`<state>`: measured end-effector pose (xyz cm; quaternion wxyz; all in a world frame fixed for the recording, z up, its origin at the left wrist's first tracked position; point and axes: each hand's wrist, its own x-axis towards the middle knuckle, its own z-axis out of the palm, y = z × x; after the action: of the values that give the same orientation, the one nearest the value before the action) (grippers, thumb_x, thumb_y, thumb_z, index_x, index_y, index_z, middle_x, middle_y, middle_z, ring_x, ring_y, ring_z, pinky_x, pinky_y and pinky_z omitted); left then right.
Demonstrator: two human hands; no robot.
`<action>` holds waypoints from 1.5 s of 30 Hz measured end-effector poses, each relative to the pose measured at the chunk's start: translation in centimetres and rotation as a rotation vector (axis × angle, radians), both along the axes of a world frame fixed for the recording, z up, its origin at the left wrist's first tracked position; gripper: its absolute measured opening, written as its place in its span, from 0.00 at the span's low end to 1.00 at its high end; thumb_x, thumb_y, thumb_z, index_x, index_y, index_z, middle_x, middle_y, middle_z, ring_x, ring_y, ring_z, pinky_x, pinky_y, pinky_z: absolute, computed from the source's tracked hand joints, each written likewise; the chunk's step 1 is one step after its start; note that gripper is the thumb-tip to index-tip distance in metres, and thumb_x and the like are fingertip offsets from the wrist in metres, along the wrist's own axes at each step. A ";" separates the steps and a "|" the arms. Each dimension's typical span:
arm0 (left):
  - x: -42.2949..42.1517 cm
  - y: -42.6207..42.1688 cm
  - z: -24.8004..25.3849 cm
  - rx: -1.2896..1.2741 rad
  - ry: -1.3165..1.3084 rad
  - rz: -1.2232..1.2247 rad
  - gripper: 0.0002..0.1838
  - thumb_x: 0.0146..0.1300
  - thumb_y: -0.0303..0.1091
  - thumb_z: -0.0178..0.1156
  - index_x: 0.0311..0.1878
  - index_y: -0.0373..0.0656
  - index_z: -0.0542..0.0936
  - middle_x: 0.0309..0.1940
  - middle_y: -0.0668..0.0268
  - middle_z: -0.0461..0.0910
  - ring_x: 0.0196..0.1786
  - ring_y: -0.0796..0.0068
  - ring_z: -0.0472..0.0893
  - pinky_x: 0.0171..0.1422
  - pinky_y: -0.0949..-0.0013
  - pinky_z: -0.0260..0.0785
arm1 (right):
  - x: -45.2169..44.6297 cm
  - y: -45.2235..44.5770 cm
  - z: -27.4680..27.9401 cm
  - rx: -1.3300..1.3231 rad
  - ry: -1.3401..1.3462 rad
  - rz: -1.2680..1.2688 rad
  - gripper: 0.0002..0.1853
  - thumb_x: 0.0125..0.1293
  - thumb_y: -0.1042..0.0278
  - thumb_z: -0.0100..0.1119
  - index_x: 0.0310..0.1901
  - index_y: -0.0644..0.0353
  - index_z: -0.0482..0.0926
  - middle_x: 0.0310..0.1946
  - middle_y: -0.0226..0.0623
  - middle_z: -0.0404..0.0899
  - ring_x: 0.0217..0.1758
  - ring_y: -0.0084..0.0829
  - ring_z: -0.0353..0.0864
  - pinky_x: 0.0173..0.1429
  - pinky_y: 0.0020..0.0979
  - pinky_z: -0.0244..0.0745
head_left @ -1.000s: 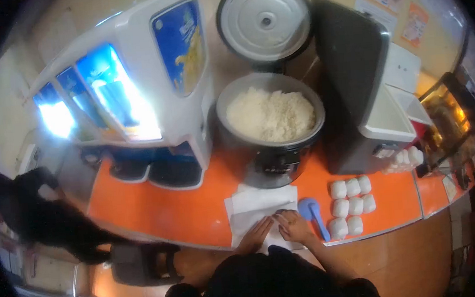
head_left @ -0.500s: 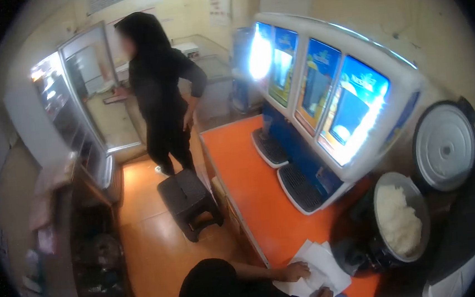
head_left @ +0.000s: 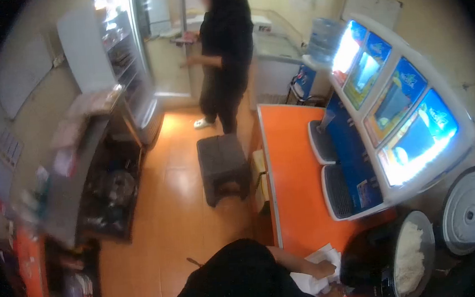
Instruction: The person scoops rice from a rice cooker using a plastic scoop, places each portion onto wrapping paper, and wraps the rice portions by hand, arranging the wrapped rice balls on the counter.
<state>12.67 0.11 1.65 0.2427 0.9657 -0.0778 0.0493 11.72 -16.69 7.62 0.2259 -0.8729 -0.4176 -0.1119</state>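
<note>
White paper sheets [head_left: 308, 283] lie at the near end of the orange counter. My left hand [head_left: 323, 269] rests on them, its fingers curled closed on the paper. Just below, my right hand [head_left: 333, 295] is closed at the paper's edge, close to the rice cooker; whatever it holds is too small and dark to make out. The black rice cooker [head_left: 370, 269] stands right beside both hands, tipped in my view, with white rice [head_left: 411, 260] in its pot. Its round grey lid [head_left: 470, 214] is raised behind it.
A drink dispenser [head_left: 397, 119] with lit panels stands on the orange counter [head_left: 292, 166]. On the floor is a dark stool [head_left: 223, 161]. Another person [head_left: 224, 54] in black stands by an open glass-door fridge [head_left: 124, 57]. A shelf unit [head_left: 107, 198] is on the left.
My view has swung left and down, so the counter and dispenser sit farther right. The other person's near arm has come forward from the hip. My hands stay at the paper.
</note>
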 end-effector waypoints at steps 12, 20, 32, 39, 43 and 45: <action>-7.8 0.5 0.7 0.021 -0.079 -0.023 0.10 0.49 0.29 0.59 0.35 0.37 0.80 0.39 0.55 0.81 0.37 0.57 0.83 0.41 0.59 0.76 | 0.3 2.5 0.6 -0.009 0.039 0.059 0.21 0.59 0.70 0.61 0.53 0.68 0.73 0.43 0.43 0.79 0.45 0.40 0.79 0.45 0.38 0.78; -11.4 -4.9 -1.1 -0.257 -0.372 0.458 0.24 0.58 0.34 0.57 0.58 0.35 0.74 0.57 0.53 0.74 0.63 0.56 0.71 0.68 0.56 0.63 | 0.8 3.5 1.3 -0.006 0.052 0.092 0.22 0.59 0.69 0.62 0.54 0.69 0.73 0.44 0.43 0.79 0.46 0.39 0.79 0.46 0.37 0.77; -10.9 0.2 8.2 -1.099 0.462 0.379 0.24 0.58 0.53 0.67 0.52 0.49 0.79 0.53 0.61 0.80 0.55 0.68 0.78 0.55 0.61 0.69 | -0.1 3.8 1.3 0.005 0.054 0.080 0.24 0.60 0.68 0.63 0.56 0.70 0.71 0.44 0.42 0.79 0.48 0.36 0.79 0.48 0.36 0.77; -10.4 -2.6 7.2 -1.197 0.344 0.646 0.37 0.48 0.63 0.71 0.49 0.38 0.82 0.45 0.57 0.83 0.50 0.64 0.81 0.55 0.63 0.70 | -1.0 3.7 1.0 0.004 0.067 0.059 0.25 0.61 0.68 0.63 0.57 0.71 0.71 0.45 0.41 0.79 0.48 0.35 0.79 0.49 0.35 0.77; -7.3 -5.0 3.2 -1.088 0.302 0.860 0.35 0.49 0.61 0.69 0.50 0.39 0.83 0.41 0.56 0.85 0.47 0.66 0.82 0.53 0.62 0.71 | -1.3 4.1 0.9 0.007 0.065 0.050 0.25 0.61 0.67 0.64 0.57 0.71 0.70 0.45 0.41 0.79 0.49 0.34 0.79 0.49 0.35 0.77; -6.3 -4.7 -0.1 -1.317 0.134 0.584 0.34 0.50 0.59 0.67 0.53 0.41 0.81 0.42 0.54 0.84 0.47 0.65 0.82 0.51 0.61 0.73 | -1.6 4.6 0.9 0.010 0.070 0.043 0.26 0.61 0.67 0.64 0.57 0.71 0.70 0.45 0.41 0.79 0.49 0.34 0.79 0.49 0.34 0.77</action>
<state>6.37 -4.59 1.54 0.7555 0.6013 0.2445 0.0893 10.11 -12.11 8.54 0.2471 -0.8661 -0.4275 -0.0783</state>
